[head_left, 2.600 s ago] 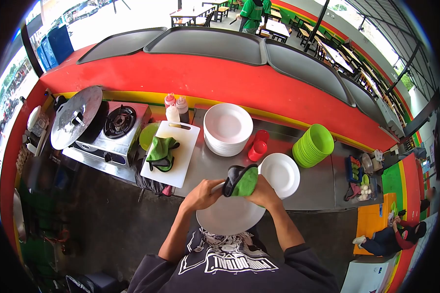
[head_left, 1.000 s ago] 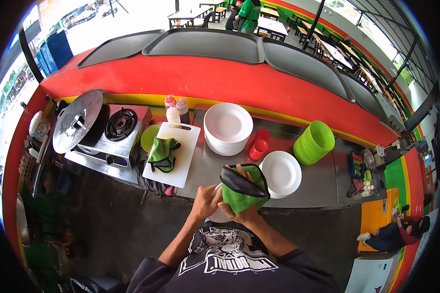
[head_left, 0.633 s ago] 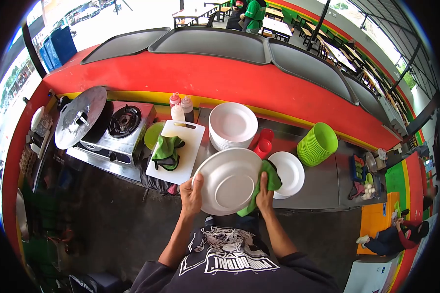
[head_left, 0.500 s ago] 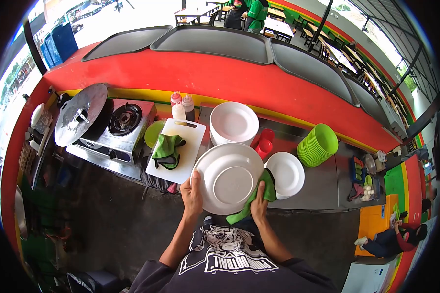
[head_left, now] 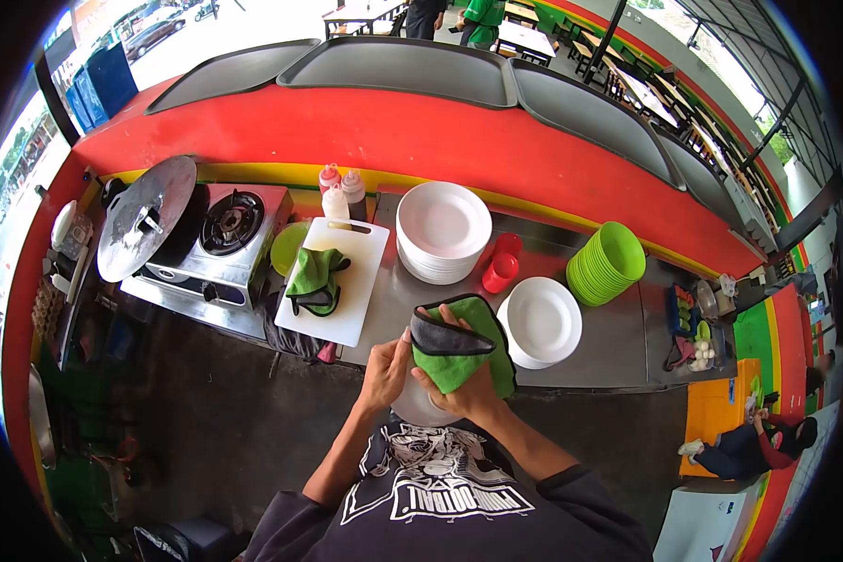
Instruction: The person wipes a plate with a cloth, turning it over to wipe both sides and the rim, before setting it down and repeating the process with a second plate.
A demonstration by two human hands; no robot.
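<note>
In front of my shirt a white plate point(head_left: 420, 409) is tipped up, mostly hidden behind my hands and a green cloth with dark edging point(head_left: 454, 370). My left hand point(head_left: 384, 372) is closed on the plate's left side. The cloth lies over my right hand point(head_left: 466, 395), whose fingers partly show and press it together at the plate. A tall stack of white plates point(head_left: 436, 267) stands on the steel counter beyond, and a shorter stack of white plates point(head_left: 540, 323) sits to the right of the cloth.
A second green cloth point(head_left: 317, 281) lies on a white cutting board point(head_left: 356, 300). Left of it stands a gas stove point(head_left: 220, 253). Squeeze bottles point(head_left: 335, 201), red cups point(head_left: 501, 272) and stacked green bowls point(head_left: 604, 267) line the counter point(head_left: 609, 347). A person point(head_left: 745, 448) sits far right.
The plate has gone from facing up to tilted, lower and mostly covered. My right hand has brought the cloth leftward over it, close to my left hand.
</note>
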